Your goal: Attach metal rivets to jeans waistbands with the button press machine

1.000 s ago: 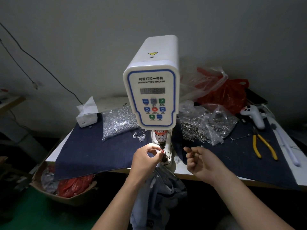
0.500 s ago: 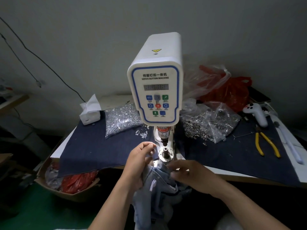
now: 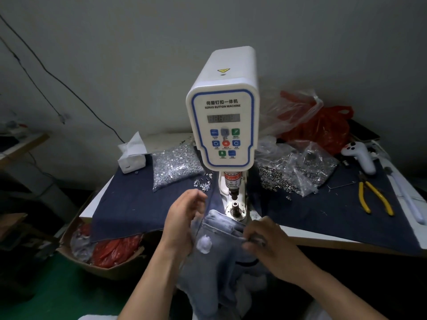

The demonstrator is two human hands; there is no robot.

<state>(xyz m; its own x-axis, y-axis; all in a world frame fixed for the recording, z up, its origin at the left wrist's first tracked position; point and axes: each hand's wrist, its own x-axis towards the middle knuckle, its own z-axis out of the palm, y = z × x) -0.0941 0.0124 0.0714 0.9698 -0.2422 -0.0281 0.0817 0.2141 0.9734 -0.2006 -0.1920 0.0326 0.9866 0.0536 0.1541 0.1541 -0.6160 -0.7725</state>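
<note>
The white servo button machine (image 3: 223, 125) stands at the table's front edge, its lower die (image 3: 235, 205) bare under the punch. Light blue jeans (image 3: 219, 257) hang in front of the table, the waistband (image 3: 221, 221) lifted just below the die. My left hand (image 3: 182, 224) holds the left side of the waistband, fingers partly spread. My right hand (image 3: 268, 241) pinches the waistband's right part. A clear bag of silver rivets (image 3: 175, 166) lies left of the machine and a bag of metal caps (image 3: 293, 169) right of it.
Dark denim cloth (image 3: 129, 204) covers the table. A tissue box (image 3: 131, 155) sits back left, yellow pliers (image 3: 374, 197) and a white controller (image 3: 360, 155) on the right, red plastic bags (image 3: 321, 128) behind. A cardboard box (image 3: 104, 252) with red bags stands on the floor left.
My left hand left the die area and took the jeans. My right hand came down from mid-air onto the waistband. Both hands have raised the waistband toward the die.
</note>
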